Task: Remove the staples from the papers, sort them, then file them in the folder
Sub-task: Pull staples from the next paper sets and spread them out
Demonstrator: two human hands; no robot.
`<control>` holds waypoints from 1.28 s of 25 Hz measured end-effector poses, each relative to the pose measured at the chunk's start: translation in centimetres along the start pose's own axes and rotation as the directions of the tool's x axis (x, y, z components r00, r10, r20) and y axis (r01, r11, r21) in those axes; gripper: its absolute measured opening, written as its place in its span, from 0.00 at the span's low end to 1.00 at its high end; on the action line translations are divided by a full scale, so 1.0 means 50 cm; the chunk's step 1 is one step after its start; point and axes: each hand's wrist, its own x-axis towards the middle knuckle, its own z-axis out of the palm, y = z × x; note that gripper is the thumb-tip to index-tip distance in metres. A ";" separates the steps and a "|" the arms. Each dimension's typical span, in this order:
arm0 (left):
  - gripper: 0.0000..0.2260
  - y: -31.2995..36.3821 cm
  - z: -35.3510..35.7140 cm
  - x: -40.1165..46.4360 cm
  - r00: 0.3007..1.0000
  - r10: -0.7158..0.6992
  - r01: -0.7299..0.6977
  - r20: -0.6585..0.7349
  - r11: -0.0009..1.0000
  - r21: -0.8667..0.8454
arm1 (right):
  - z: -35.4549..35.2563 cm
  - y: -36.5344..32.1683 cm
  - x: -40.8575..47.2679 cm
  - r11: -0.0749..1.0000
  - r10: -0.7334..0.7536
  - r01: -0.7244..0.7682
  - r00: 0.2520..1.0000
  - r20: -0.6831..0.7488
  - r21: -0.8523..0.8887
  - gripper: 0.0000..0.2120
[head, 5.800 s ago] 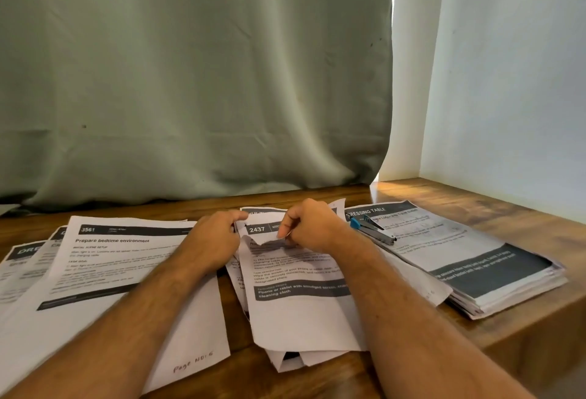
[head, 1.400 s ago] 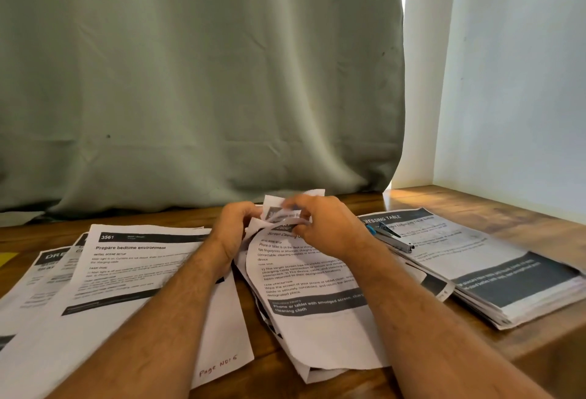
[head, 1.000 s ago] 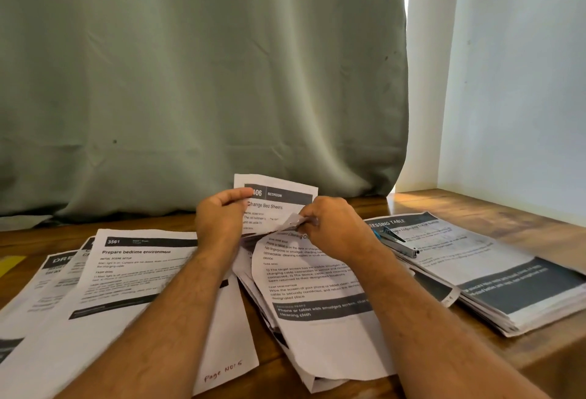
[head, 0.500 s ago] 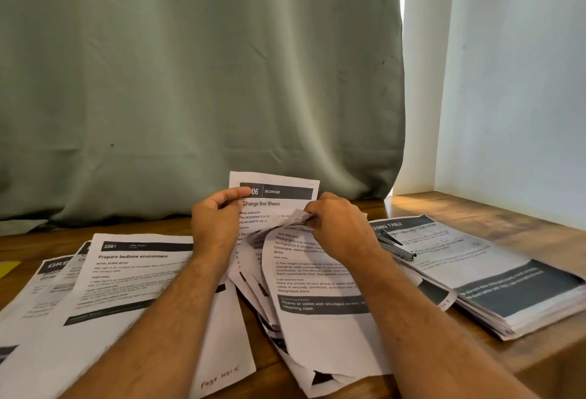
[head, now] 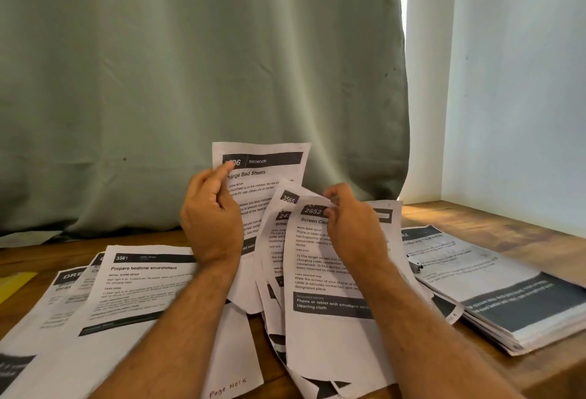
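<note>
Your left hand [head: 211,221] grips the "Change Bed Sheets" sheet [head: 263,176] by its left edge, thumb on the front near the header, and holds it upright and lifted above the desk [head: 494,227]. Your right hand [head: 352,218] pinches the top edge of the "Screen Cleaning" sheet [head: 320,271], number 2652, between thumb and fingers. That sheet fronts a fanned bundle [head: 276,240] of pages, whose lower ends rest on the desk between your forearms. The headers of two pages behind it show at its upper left, one reading 3565.

Left of the bundle, the "Prepare bedtime environment" sheet [head: 139,284], number 3561, lies flat on top of other spread pages, with "Page No 5" handwritten at its lower right corner. A yellow item [head: 12,284] sits at the far left edge, too cropped to identify. On the right, a thick stack of papers [head: 494,297] lies flat, with a small metal tool [head: 416,266] on it, mostly hidden by your right forearm. A green curtain [head: 190,81] hangs behind the desk.
</note>
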 end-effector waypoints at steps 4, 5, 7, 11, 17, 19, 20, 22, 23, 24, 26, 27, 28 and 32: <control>0.11 0.010 -0.016 0.000 0.990 0.132 -0.134 0.039 0.989 0.058 | 0.000 0.003 -0.005 0.993 -0.038 0.052 0.991 -0.126 0.109 0.06; 0.11 0.016 -0.020 0.002 0.989 0.145 -0.147 0.041 0.988 0.052 | 0.001 0.002 -0.007 0.984 -0.059 0.083 0.987 -0.150 0.157 0.06; 0.14 0.028 -0.026 0.005 0.992 0.113 -0.114 0.055 0.993 0.019 | 0.002 0.001 -0.009 0.968 -0.099 0.137 0.979 -0.177 0.213 0.06; 0.21 0.039 -0.021 0.007 0.997 0.016 -0.014 0.072 1.000 -0.022 | 0.001 -0.005 -0.004 0.943 -0.158 0.199 0.973 -0.166 0.269 0.05; 0.09 0.022 -0.015 0.002 0.995 0.087 -0.089 0.052 0.995 0.033 | 0.015 -0.006 -0.004 0.928 -0.191 0.227 0.971 -0.146 0.297 0.04; 0.11 0.020 -0.020 0.010 0.991 0.116 -0.118 0.060 0.993 0.029 | 0.019 -0.006 -0.008 0.923 -0.186 0.228 0.969 -0.160 0.311 0.03; 0.12 0.019 -0.025 0.018 0.988 0.145 -0.147 0.059 0.989 0.028 | 0.018 -0.009 -0.010 0.913 -0.188 0.243 0.964 -0.191 0.327 0.03; 0.12 0.022 -0.043 0.043 0.985 0.170 -0.171 0.036 0.985 0.019 | 0.003 -0.029 -0.005 0.883 -0.195 0.291 0.941 -0.276 0.368 0.02; 0.12 0.025 -0.052 0.059 0.984 0.174 -0.174 0.026 0.985 0.012 | -0.007 -0.044 0.002 0.868 -0.199 0.313 0.931 -0.307 0.385 0.03; 0.12 0.030 -0.062 0.077 0.984 0.179 -0.179 0.016 0.984 0.008 | -0.017 -0.060 0.010 0.857 -0.206 0.330 0.924 -0.323 0.397 0.04; 0.13 0.052 -0.078 0.115 0.984 0.176 -0.176 -0.012 0.984 -0.012 | -0.037 -0.102 0.030 0.839 -0.236 0.363 0.914 -0.330 0.406 0.04; 0.13 0.069 -0.086 0.136 0.985 0.169 -0.170 -0.026 0.985 -0.029 | -0.047 -0.128 0.043 0.829 -0.259 0.385 0.907 -0.332 0.405 0.04; 0.13 0.089 -0.093 0.159 0.985 0.167 -0.168 -0.036 0.985 -0.043 | -0.057 -0.154 0.058 0.816 -0.286 0.415 0.895 -0.342 0.402 0.03; 0.11 0.163 -0.134 0.268 0.989 0.147 -0.149 -0.025 0.981 -0.124 | -0.105 -0.274 0.118 0.713 -0.399 0.549 0.829 -0.391 0.436 0.04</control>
